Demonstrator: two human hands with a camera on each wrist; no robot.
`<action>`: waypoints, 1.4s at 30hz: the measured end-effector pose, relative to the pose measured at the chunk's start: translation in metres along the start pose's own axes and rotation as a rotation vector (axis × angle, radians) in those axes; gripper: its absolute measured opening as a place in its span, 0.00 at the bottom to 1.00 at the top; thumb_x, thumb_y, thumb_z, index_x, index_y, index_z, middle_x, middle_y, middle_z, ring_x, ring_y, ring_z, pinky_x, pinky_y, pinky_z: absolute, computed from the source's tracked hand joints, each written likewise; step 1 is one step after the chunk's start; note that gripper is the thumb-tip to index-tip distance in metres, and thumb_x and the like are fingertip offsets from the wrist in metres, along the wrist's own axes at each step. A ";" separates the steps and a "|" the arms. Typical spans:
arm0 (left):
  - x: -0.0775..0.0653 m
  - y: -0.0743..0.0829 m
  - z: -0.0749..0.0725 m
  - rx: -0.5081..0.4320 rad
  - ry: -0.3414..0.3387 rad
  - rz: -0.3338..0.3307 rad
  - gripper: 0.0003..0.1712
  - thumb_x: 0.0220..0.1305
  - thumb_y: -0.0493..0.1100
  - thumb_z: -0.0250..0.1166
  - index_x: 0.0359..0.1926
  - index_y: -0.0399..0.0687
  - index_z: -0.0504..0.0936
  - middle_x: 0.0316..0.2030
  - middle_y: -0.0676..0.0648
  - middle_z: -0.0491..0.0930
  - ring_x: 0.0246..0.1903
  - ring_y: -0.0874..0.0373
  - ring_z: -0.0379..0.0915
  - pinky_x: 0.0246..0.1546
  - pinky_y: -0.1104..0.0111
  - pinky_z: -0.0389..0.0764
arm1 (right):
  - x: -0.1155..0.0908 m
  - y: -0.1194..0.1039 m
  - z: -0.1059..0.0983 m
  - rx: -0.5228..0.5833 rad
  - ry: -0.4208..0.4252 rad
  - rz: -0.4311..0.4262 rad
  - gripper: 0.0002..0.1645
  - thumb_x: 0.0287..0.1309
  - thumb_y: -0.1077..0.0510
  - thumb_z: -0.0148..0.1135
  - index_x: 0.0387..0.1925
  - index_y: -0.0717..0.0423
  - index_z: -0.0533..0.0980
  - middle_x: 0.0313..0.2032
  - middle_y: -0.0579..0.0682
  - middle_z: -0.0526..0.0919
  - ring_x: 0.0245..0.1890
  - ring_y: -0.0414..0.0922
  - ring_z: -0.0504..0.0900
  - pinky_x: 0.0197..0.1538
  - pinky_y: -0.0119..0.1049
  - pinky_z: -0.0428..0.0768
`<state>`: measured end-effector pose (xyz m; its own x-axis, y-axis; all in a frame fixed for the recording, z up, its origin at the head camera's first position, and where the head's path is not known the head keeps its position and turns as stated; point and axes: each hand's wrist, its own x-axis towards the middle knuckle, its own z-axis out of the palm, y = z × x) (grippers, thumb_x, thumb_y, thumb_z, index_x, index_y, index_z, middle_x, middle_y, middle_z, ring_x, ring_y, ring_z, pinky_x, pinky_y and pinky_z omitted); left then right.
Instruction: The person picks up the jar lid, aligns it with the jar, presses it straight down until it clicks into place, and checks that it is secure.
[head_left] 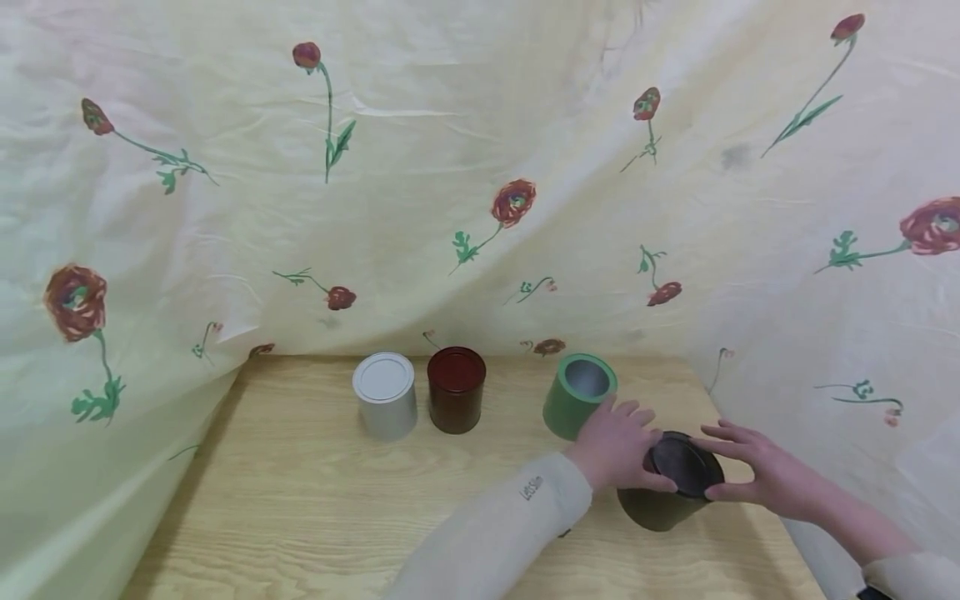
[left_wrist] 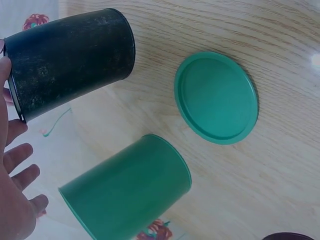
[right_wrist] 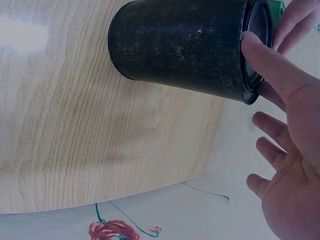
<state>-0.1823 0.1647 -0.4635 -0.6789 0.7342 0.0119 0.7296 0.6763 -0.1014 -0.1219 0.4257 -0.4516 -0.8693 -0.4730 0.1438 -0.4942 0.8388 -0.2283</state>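
A black can (head_left: pixel 654 510) stands on the table at the right, its black lid (head_left: pixel 682 463) on top. From the left, my left hand (head_left: pixel 617 443) grips the lid's edge, thumb at the near side. On the opposite side my right hand (head_left: pixel 767 473) holds the edge between thumb and index finger. The right wrist view shows that thumb (right_wrist: pixel 255 41) on the rim, the other fingers spread away from the can. Just behind my left hand stands a green can (head_left: pixel 564 408) with its top uncovered. A green lid (left_wrist: pixel 216 98) lies flat near it, hidden in the head view by my left forearm.
Farther left, near the back edge, stand a white can (head_left: pixel 388 408) and a dark red can (head_left: pixel 456 400), both with lids on. A flowered cloth (head_left: pixel 420 208) hangs behind and along both sides of the wooden table (head_left: pixel 315 517).
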 end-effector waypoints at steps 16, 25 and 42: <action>0.000 0.000 0.006 0.010 0.034 0.037 0.38 0.69 0.85 0.44 0.73 0.87 0.73 0.74 0.68 0.70 0.75 0.66 0.61 0.79 0.59 0.59 | 0.002 -0.002 -0.003 0.068 -0.024 0.047 0.40 0.47 0.51 0.86 0.65 0.47 0.83 0.64 0.65 0.80 0.77 0.38 0.62 0.51 0.61 0.81; 0.002 0.002 0.005 -0.045 0.011 -0.014 0.36 0.67 0.85 0.49 0.72 0.88 0.74 0.74 0.68 0.70 0.74 0.66 0.63 0.78 0.61 0.61 | 0.001 0.001 0.002 0.006 0.028 0.004 0.42 0.43 0.51 0.88 0.64 0.39 0.84 0.63 0.51 0.82 0.71 0.18 0.55 0.50 0.44 0.81; 0.005 0.012 -0.002 -0.122 -0.012 -0.116 0.31 0.64 0.83 0.59 0.65 0.90 0.81 0.66 0.73 0.76 0.65 0.69 0.68 0.69 0.65 0.67 | 0.001 -0.001 0.003 0.028 0.022 0.014 0.40 0.44 0.51 0.88 0.63 0.43 0.84 0.62 0.60 0.82 0.69 0.13 0.47 0.48 0.50 0.83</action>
<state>-0.1773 0.1766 -0.4625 -0.7593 0.6508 0.0047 0.6507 0.7590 0.0213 -0.1225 0.4235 -0.4541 -0.8759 -0.4545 0.1619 -0.4821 0.8376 -0.2569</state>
